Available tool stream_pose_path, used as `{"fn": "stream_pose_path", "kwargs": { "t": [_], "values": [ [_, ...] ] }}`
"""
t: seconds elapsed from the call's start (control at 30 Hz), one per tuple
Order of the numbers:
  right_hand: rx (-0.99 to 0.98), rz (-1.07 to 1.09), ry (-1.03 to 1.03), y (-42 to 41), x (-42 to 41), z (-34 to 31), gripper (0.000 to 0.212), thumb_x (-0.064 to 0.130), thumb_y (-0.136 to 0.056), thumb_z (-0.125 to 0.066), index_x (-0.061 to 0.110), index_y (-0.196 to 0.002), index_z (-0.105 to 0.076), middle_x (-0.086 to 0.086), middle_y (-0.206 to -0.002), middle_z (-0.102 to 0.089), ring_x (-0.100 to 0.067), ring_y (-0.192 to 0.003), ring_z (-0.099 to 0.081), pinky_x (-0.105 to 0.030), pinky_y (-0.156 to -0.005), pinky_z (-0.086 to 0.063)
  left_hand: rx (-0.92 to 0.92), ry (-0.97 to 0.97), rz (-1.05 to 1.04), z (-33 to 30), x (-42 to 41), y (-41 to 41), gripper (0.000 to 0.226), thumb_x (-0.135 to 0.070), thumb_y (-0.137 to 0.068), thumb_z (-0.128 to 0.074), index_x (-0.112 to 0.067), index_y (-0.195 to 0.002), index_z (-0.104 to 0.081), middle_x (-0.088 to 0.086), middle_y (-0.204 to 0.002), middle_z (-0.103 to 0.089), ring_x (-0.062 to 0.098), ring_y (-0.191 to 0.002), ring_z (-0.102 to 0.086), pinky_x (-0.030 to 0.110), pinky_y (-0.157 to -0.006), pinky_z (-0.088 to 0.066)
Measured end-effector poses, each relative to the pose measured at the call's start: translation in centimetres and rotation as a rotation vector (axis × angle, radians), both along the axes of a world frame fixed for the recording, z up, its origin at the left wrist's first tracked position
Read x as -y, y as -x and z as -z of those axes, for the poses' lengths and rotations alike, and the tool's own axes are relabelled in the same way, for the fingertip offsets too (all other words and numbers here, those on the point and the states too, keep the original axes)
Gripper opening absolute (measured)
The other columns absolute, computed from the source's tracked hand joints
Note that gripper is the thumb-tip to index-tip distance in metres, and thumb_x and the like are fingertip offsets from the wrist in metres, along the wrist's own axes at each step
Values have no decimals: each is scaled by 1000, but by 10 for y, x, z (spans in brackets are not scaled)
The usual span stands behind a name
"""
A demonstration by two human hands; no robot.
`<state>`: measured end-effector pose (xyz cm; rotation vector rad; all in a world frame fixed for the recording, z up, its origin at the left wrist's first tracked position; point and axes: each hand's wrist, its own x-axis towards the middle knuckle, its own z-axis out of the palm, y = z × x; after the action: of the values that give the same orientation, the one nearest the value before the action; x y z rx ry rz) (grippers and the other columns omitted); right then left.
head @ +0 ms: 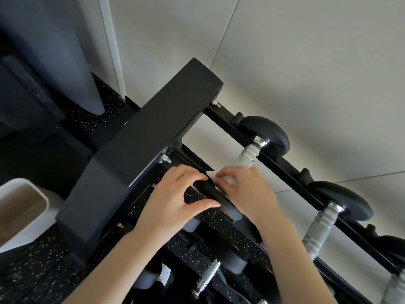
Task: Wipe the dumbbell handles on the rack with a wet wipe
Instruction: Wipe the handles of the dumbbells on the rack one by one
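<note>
Two hands meet at the first dumbbell (249,154) on the rack (153,128). The left hand (173,200) curls round its near black head (208,191); the right hand's (243,189) fingers clamp the wipe (211,173) onto the handle.

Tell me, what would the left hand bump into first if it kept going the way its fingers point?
Probably the right hand. The left hand points right across the dumbbell's near end, toward it, though depth is unclear.
</note>
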<state>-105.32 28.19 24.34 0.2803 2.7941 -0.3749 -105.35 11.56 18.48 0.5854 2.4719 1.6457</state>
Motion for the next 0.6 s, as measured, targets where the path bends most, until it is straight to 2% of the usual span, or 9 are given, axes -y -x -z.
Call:
{"fn": "stream_pose_path", "kwargs": {
  "t": [0.17,0.33,0.43,0.6],
  "values": [
    [24,-14,-99,9,1,-4,22,49,-89,-52,36,-104,-63,1,-86,-55,-23,-86,-61,-33,-70,-50,-23,4,1,2,1,2,43,-60,-71,-66,-30,-101,-63,-21,-103,-54,9,-98,-55,28,-76,-49],
    [-3,-4,-172,28,-10,-11,23,45,-90,-53,30,-105,-64,0,-93,-65,-20,-77,-61,-31,-66,-50,-25,33,2,1,1,3,49,-65,-71,-63,-27,-102,-65,-21,-102,-54,6,-99,-54,27,-77,-49],
    [-76,47,-192,40,-24,-16,26,44,-90,-54,29,-108,-65,-3,-98,-67,-23,-83,-63,-31,-66,-49,-23,38,2,0,2,2,49,-66,-71,-62,-28,-102,-65,-22,-102,-53,5,-100,-53,23,-78,-48],
    [-296,208,-202,43,-35,-12,23,36,-93,-51,27,-108,-67,-4,-78,-61,-27,-74,-53,-28,-63,-39,-30,43,6,-2,3,3,49,-66,-71,-61,-29,-103,-65,-24,-103,-52,2,-101,-52,19,-79,-46]
  ]
}}
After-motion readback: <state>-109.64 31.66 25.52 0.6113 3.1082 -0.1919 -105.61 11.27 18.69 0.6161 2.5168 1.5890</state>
